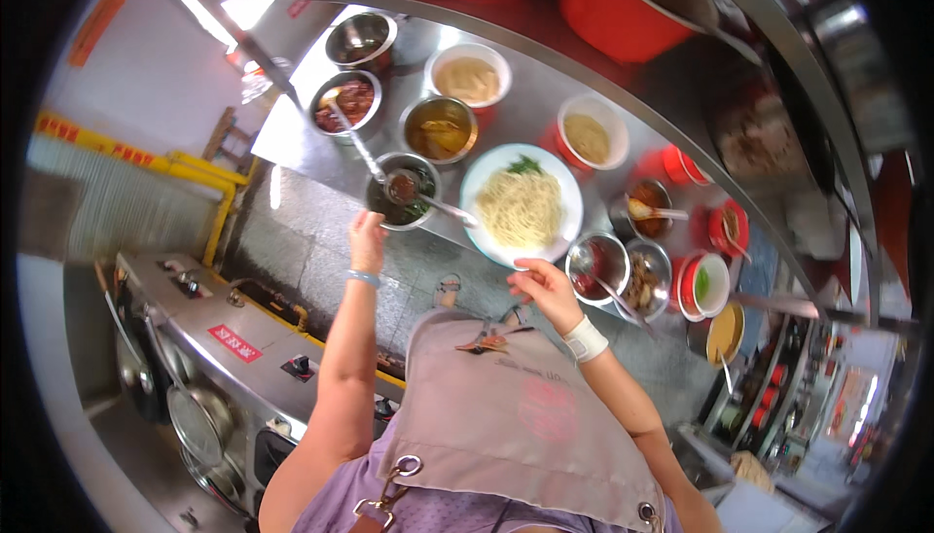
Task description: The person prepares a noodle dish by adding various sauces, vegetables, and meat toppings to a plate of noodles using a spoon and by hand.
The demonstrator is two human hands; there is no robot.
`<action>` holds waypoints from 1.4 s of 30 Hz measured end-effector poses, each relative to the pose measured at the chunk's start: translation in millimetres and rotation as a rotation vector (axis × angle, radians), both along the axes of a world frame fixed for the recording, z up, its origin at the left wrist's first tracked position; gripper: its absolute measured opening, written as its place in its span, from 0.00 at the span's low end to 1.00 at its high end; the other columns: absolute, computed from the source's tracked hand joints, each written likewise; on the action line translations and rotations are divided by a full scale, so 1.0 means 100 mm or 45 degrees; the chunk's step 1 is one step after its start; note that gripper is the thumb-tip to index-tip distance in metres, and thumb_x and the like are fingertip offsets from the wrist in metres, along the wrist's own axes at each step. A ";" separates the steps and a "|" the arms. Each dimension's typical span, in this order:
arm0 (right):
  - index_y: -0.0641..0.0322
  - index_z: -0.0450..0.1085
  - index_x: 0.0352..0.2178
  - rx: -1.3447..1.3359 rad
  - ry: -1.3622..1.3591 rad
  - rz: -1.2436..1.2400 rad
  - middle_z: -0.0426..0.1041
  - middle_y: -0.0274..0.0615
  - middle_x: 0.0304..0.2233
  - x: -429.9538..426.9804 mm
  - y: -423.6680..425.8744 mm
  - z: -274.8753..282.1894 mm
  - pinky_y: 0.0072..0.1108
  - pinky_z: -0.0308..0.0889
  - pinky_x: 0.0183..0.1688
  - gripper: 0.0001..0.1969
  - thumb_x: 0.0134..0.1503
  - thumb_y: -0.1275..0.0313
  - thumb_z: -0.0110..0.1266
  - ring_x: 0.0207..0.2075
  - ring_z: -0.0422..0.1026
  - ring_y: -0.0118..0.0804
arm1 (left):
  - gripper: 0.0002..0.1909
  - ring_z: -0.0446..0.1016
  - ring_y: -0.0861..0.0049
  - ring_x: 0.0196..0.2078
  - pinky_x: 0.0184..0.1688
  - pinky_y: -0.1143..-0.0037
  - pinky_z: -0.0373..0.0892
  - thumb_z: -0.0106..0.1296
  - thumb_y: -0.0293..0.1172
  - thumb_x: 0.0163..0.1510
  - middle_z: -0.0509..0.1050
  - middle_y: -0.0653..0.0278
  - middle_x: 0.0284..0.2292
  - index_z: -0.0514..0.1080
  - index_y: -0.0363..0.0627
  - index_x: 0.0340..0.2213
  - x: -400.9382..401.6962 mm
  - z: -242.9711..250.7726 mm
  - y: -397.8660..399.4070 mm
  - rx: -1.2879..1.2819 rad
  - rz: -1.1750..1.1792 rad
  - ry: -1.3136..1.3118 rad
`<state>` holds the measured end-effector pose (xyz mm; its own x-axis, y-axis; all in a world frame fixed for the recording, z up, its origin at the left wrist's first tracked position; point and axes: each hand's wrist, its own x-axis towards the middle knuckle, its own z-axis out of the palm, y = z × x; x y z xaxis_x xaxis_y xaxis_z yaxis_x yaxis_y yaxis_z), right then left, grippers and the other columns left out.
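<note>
A large pale plate (471, 219) with a light rim carries a mound of noodles (519, 205) with green herbs (525, 164) at its far edge. My right hand (547, 292), with a white band at the wrist, is at the plate's near edge; its fingertips are by the rim and nothing shows in it. My left hand (367, 245) is at the near rim of a steel bowl (430, 213) of dark leafy greens. Its fingers are partly hidden, so whether it grips the rim is unclear. A ladle with reddish-brown contents (402, 188) lies across that bowl.
The steel counter (292, 135) holds steel pots and red-and-white tubs of sauces, including a dark red meat-like mix (354, 101) and yellow liquid (438, 135). Overhead, a shelf edge (452, 11) carries red tubs (627, 8). Behind to the left stands a stove counter (190, 307) with hanging strainers (193, 423).
</note>
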<state>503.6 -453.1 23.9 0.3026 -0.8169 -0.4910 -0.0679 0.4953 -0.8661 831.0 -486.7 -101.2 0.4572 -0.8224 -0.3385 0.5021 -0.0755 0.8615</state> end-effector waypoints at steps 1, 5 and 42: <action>0.63 0.66 0.37 0.006 0.001 -0.048 0.71 0.35 0.27 -0.17 0.15 -0.02 0.12 0.61 0.23 0.11 0.52 0.70 0.50 0.26 0.70 0.23 | 0.03 0.63 0.89 0.20 0.21 0.85 0.60 0.49 0.24 0.44 0.67 0.74 0.20 0.67 0.47 0.22 0.07 -0.09 -0.02 0.005 -0.028 -0.071; 0.56 0.67 0.27 0.522 0.097 -0.712 0.67 0.30 0.19 -0.78 0.74 -0.12 0.12 0.57 0.18 0.09 0.48 0.65 0.56 0.18 0.64 0.20 | 0.05 0.64 0.89 0.21 0.24 0.85 0.63 0.49 0.23 0.47 0.67 0.74 0.20 0.67 0.48 0.21 0.19 0.03 -0.02 -0.060 0.085 0.110; 0.64 0.68 0.35 -1.224 0.712 0.228 0.68 0.42 0.29 -1.81 0.74 0.67 0.26 0.66 0.30 0.10 0.48 0.77 0.51 0.29 0.69 0.41 | 0.04 0.70 0.82 0.18 0.19 0.83 0.67 0.43 0.21 0.52 0.67 0.64 0.17 0.58 0.39 0.28 -3.06 0.53 0.57 -0.039 -0.936 -0.405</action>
<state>322.4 -379.5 91.2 0.3880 -0.8960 0.2159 -0.5691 -0.4172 -0.7086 525.4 -429.6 -47.7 -0.1343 -0.9575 -0.2552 0.0634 -0.2653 0.9621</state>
